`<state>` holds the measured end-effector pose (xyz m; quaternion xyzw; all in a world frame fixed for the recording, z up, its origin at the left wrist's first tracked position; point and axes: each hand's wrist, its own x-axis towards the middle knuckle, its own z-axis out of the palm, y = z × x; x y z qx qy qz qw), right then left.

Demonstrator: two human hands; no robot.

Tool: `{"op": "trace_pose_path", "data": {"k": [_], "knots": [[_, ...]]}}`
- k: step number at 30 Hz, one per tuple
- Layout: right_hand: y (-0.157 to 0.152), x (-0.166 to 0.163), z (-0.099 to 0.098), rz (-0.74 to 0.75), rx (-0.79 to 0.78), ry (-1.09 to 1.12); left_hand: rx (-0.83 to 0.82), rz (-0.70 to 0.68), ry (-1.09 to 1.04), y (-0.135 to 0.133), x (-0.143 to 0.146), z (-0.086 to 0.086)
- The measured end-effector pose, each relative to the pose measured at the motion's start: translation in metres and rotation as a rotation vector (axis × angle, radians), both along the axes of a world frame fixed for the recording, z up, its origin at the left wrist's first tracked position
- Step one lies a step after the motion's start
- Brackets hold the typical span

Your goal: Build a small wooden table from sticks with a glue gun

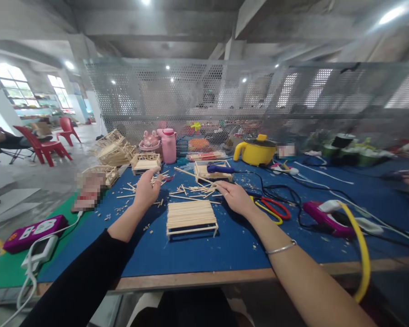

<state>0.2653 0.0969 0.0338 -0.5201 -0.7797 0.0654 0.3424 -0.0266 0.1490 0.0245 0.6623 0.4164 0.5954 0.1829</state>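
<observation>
My right hand (235, 199) pinches one end of a long thin wooden stick (191, 174), which slants up to the left. Over loose short sticks (163, 177) at the left is my left hand (147, 190), its fingers curled; what they hold, if anything, I cannot make out. Between my forearms stands a small bench-like frame of wooden sticks (191, 215), with a slatted top and short legs. More loose sticks (194, 188) lie behind it. A blue glue gun (221, 169) rests on another small stick frame (201, 175) at the back.
Scissors with red and yellow handles (275, 210) lie right of my right hand. Black cables run past a purple power strip (327, 220). A yellow pot (257, 151), a pink bottle (168, 146) and stacked stick frames (114, 147) stand behind. A phone (90, 190) lies left.
</observation>
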Motion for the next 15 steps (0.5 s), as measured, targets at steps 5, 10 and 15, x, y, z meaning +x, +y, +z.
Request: {"op": "trace_pose_path", "data": {"k": [5, 10, 15], "knots": [[-0.014, -0.016, 0.009, 0.134, 0.016, 0.000, -0.128, -0.313, -0.119, -0.033, 0.029, 0.014], [-0.018, -0.014, 0.014, 0.148, 0.050, 0.091, -0.278, -0.432, -0.434, -0.054, 0.039, 0.021], [-0.024, 0.009, 0.015, -0.239, 0.158, 0.314, -0.321, -0.451, -0.606, -0.069, 0.028, 0.026]]}}
